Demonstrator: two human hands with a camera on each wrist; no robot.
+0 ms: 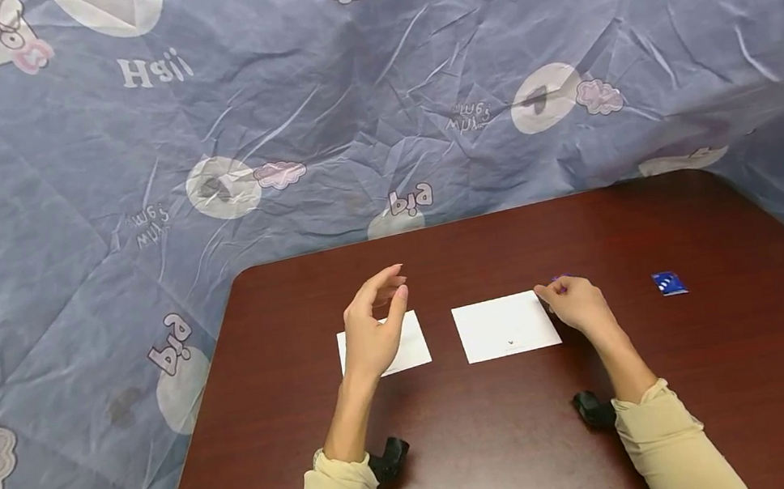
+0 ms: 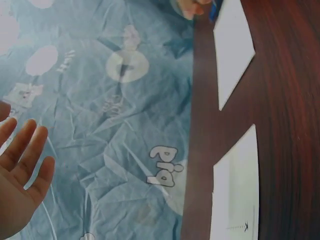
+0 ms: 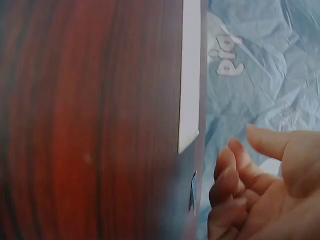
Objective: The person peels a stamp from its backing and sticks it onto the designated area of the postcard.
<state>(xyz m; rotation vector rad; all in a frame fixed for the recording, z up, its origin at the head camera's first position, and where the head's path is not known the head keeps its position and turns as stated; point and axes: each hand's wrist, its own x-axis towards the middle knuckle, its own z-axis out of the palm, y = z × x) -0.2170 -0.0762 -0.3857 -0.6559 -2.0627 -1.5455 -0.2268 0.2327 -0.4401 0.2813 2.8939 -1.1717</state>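
My left hand (image 1: 373,332) is raised over a white card (image 1: 408,348), partly covering it in the head view. Its fingers are loosely bent, with nothing between them in the left wrist view. A second white card (image 1: 505,327), with a small brown mark near its front edge, lies to the right. My right hand (image 1: 576,305) is at that card's far right corner, thumb and fingers loosely curved. The right wrist view shows a gap between thumb and fingers (image 3: 227,185). Mostly hidden behind the right hand is a small purple-blue thing (image 1: 563,277).
A small blue packet (image 1: 669,283) lies on the dark red-brown table (image 1: 744,364), right of the right hand. Behind the table hangs a wrinkled blue-grey printed cloth (image 1: 347,119). Black devices (image 1: 389,460) are worn at both wrists.
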